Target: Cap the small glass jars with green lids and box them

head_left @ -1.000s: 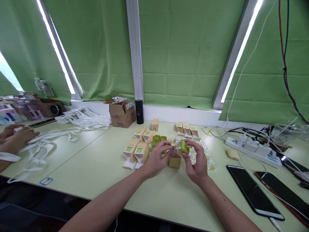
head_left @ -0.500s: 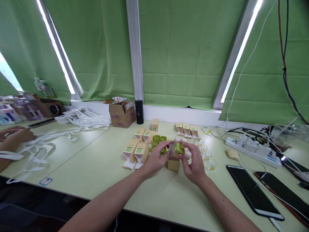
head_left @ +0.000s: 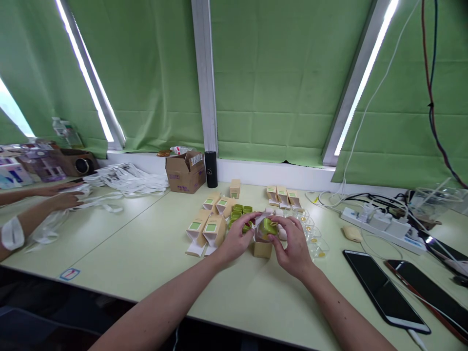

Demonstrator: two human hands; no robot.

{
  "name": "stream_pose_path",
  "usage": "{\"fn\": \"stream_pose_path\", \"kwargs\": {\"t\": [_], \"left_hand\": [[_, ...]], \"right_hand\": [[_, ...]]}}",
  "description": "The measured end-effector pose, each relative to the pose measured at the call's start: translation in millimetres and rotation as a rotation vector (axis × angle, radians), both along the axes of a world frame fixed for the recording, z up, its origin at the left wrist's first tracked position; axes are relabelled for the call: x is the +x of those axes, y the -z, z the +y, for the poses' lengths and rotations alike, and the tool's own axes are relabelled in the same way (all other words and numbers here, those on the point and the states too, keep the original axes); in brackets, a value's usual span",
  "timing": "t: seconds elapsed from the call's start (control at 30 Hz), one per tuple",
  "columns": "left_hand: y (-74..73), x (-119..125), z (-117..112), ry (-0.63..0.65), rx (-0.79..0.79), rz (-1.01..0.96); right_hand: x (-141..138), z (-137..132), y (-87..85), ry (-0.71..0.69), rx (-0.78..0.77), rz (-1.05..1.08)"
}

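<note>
My right hand [head_left: 292, 246] grips a small green jar [head_left: 268, 226] between thumb and fingers, tilted just above a small kraft carton [head_left: 262, 249]. The carton stands upright with its top raised. My left hand [head_left: 237, 238] is curled at the carton's upper left edge, thumb and index finger at its pale flap; the exact contact is partly hidden. Behind my left hand sit several green cups [head_left: 237, 208] in a cluster. To the left stand several kraft cartons [head_left: 215, 229] with green labels and lowered flaps. Transparent plastic pieces [head_left: 316, 239] lie beyond my right hand.
Three more cartons [head_left: 282, 196] stand at the back. A brown cardboard box [head_left: 185, 173] and a black cylinder [head_left: 211, 169] are by the wall. On the right lie phones [head_left: 383, 287] and a power strip [head_left: 383, 229]. Another person's hands [head_left: 62, 197] touch white straps at far left.
The green jar has turned in my right hand and shifted slightly left over the carton. My left fingers have come off it to the carton's edge. The other person's hands have reached forward.
</note>
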State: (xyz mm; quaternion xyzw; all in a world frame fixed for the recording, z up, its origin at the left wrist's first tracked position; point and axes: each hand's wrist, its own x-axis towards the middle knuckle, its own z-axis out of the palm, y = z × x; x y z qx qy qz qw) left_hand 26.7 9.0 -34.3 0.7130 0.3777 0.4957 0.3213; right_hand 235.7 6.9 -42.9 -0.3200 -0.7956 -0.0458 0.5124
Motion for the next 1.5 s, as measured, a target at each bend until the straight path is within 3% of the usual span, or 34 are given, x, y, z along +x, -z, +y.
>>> {"fn": "stream_pose_path", "kwargs": {"t": [0.27, 0.67, 1.1, 1.5], "left_hand": [[-3.7, 0.6, -2.1, -0.011, -0.003, 0.003], [-0.2, 1.1, -0.7, -0.013, -0.018, -0.009], [1.3, 2.5, 1.7, -0.012, -0.018, -0.051], [2.1, 1.5, 2.5, -0.005, -0.021, -0.072]], "right_hand": [[0.2, 1.8, 2.0, -0.022, 0.008, -0.024], [-1.0, -0.3, 3.0, -0.043, -0.137, -0.121], [-4.6, -1.8, 7.5, -0.167, -0.223, -0.061], [-7.9, -1.9, 7.9, -0.168, -0.212, -0.012]]}}
